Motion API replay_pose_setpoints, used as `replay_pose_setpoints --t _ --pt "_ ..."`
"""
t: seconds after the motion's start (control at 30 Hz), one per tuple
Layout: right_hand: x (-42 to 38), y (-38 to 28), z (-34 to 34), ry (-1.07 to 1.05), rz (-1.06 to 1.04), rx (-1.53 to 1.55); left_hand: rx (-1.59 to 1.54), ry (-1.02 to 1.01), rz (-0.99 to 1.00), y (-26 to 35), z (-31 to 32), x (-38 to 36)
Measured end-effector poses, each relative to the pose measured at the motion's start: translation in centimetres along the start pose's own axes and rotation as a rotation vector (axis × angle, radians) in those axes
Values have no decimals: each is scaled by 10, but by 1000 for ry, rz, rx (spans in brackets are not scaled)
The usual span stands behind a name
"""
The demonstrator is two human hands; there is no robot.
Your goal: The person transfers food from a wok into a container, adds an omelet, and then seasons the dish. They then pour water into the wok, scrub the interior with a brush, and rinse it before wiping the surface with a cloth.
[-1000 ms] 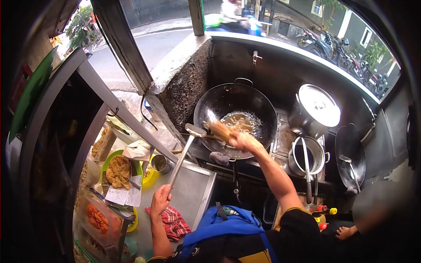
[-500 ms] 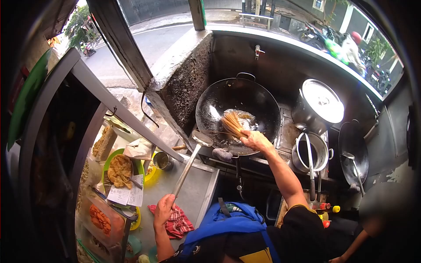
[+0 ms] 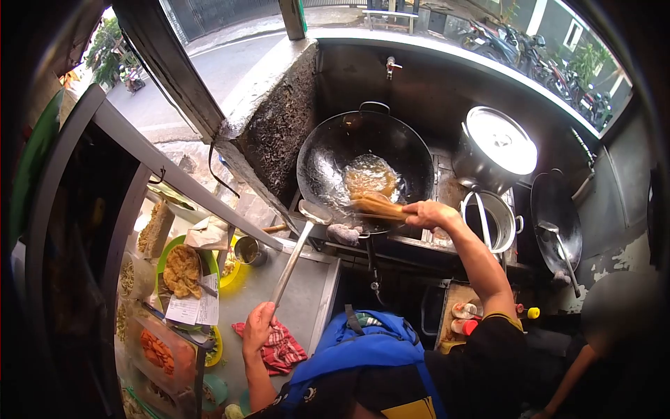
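Observation:
My right hand (image 3: 427,214) is closed round the bound end of a stick whisk (image 3: 379,204), a bundle of thin tan sticks. Its loose ends reach into the near side of a large black wok (image 3: 324,150), beside bubbling brownish liquid (image 3: 371,174). In my left hand (image 3: 259,327) is the long handle of a metal ladle (image 3: 292,262). The ladle's bowl points away from me, near the wok's left front rim. Below the left hand, a red checked cloth (image 3: 283,348) lies on the metal counter (image 3: 310,297).
Right of the wok stand a lidded pot (image 3: 494,150) and a smaller open pot (image 3: 513,222). A second wok (image 3: 569,244) leans farther right, near another person's arm (image 3: 574,377). At left are a green bowl (image 3: 162,262) with fried food, a metal cup (image 3: 250,250) and sauce bottles (image 3: 464,326) at right.
The stick whisk has swung from pointing up-left to lying nearly level at the wok's near side. Liquid now pools and bubbles mid-wok. My left hand keeps its hold; the view has shifted slightly.

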State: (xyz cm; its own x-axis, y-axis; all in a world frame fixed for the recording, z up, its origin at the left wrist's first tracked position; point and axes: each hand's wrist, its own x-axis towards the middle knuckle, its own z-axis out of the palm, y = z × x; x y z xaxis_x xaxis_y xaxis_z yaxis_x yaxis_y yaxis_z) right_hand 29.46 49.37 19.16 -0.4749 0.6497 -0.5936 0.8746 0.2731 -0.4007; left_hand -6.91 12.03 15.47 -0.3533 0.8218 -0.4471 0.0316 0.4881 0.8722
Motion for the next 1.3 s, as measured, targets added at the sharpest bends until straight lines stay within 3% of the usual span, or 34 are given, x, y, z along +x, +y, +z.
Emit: replay_pose_setpoints --t 0.07,0.2,0.27,0.33,0.4,0.5,0.6,0.67,0.73,0.77,0.8,0.9,1.0,1.3 --pt "-23 -12 -17 92 -10 -41 -17 -10 2 -6 2 6" --pt "-41 -3 -9 -102 -65 -97 -32 -48 -1 -2 7 12" --pt "-37 16 -19 -37 86 -147 -46 -57 7 -2 12 13" --pt "-35 23 -29 193 203 -459 -70 -61 37 3 19 18" --pt "-56 17 -43 281 178 -426 -74 -71 6 13 26 17" --pt "-74 29 -41 239 -41 -452 -96 -123 1 24 38 20" --pt "-52 50 -45 320 169 -459 -64 -216 42 35 60 27" --pt "-65 51 -59 442 220 -354 -88 -297 50 45 84 30" --pt "-83 57 -67 544 217 74 -118 -365 57 58 114 34" --pt "-88 73 -65 618 98 214 -115 -417 93 66 132 35" --pt "-113 56 -71 561 121 332 -117 -466 129 73 151 37" --pt "-122 82 -50 774 -110 414 33 -485 231 73 212 65" --pt "-143 78 -31 785 -95 627 162 -460 310 87 271 82" --pt "-191 113 31 910 -206 891 85 -420 416 74 379 118"
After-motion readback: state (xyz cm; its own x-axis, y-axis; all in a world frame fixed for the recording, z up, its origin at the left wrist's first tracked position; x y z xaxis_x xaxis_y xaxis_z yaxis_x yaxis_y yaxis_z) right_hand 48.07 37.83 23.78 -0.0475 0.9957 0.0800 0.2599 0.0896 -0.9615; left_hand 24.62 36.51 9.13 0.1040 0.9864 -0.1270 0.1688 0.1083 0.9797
